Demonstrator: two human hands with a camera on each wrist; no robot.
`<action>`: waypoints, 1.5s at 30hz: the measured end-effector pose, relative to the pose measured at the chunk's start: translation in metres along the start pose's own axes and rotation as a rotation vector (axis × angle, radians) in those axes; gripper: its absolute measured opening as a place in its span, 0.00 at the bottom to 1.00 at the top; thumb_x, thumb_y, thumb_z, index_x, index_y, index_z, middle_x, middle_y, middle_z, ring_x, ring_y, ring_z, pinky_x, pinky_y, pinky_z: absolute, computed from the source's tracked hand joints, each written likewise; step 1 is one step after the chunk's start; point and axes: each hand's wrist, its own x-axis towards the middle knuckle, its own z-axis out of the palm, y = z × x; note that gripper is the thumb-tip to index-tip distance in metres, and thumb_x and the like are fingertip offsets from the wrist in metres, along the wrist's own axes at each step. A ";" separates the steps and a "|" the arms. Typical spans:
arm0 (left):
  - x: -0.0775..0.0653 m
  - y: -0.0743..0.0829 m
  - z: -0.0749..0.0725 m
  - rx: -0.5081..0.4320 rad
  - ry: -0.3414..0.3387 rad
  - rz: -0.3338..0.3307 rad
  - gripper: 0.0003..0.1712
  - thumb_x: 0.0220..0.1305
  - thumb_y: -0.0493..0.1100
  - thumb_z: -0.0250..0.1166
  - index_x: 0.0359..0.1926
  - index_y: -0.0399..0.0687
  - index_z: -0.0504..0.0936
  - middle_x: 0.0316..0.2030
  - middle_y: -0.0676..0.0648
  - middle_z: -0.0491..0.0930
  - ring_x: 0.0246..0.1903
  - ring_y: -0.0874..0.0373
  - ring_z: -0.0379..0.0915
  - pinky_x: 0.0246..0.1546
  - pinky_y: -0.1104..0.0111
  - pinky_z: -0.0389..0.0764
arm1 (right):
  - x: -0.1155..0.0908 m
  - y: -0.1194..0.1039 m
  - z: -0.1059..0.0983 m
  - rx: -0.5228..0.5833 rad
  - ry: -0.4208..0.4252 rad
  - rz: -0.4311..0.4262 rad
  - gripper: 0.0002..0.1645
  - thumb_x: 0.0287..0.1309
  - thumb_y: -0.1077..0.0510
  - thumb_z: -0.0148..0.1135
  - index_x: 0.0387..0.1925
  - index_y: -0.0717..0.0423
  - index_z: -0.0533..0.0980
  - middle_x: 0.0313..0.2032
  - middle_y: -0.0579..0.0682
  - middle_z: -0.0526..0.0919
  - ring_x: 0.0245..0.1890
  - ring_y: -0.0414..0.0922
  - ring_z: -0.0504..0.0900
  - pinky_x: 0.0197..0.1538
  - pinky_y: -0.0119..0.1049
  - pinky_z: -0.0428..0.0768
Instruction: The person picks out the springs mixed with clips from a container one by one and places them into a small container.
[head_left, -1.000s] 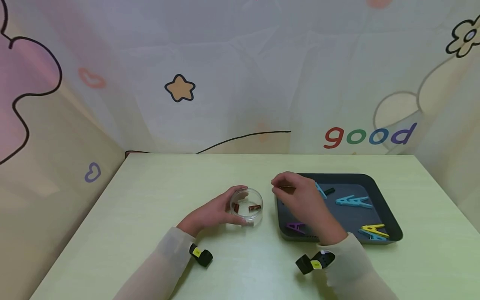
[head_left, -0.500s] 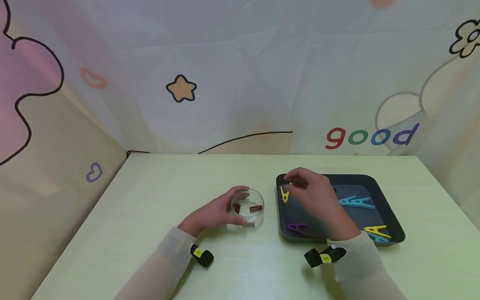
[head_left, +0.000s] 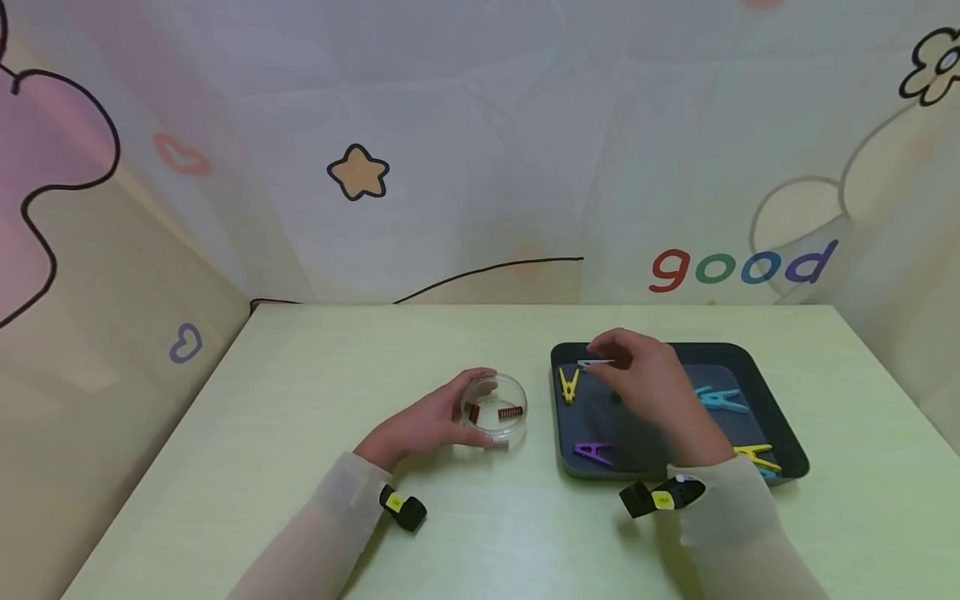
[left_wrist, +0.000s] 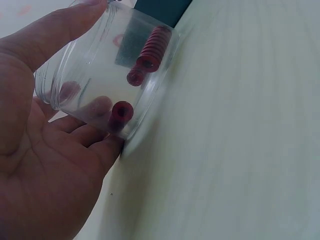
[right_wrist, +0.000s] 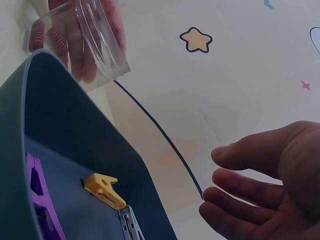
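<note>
My left hand grips a clear round jar at its side, thumb and fingers round the wall. Inside lie a few red coil springs, seen through the plastic in the left wrist view. Over the back left of a dark grey tray hovers my right hand, its fingers loosely bent with nothing between them and the thumb apart, as the right wrist view shows. Below and beside its fingertips lies a pale grey clothespin. A yellow clothespin rests left of it.
A purple clothespin lies at the tray's front left. Toward the right are blue clothespins and another yellow clothespin partly behind my sleeve. The jar stands left of the tray's raised wall. A printed curtain hangs behind the table.
My right hand has moved right across the tray's back, uncovering the yellow and the pale grey clothespins at the left. The left hand and the jar have stayed in place.
</note>
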 end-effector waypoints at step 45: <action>0.000 -0.003 0.000 -0.029 -0.001 -0.010 0.50 0.50 0.51 0.77 0.67 0.75 0.56 0.68 0.59 0.64 0.67 0.59 0.58 0.70 0.57 0.59 | 0.009 0.032 0.000 -0.098 -0.191 0.119 0.18 0.61 0.59 0.61 0.53 0.58 0.78 0.52 0.62 0.81 0.51 0.57 0.77 0.54 0.56 0.76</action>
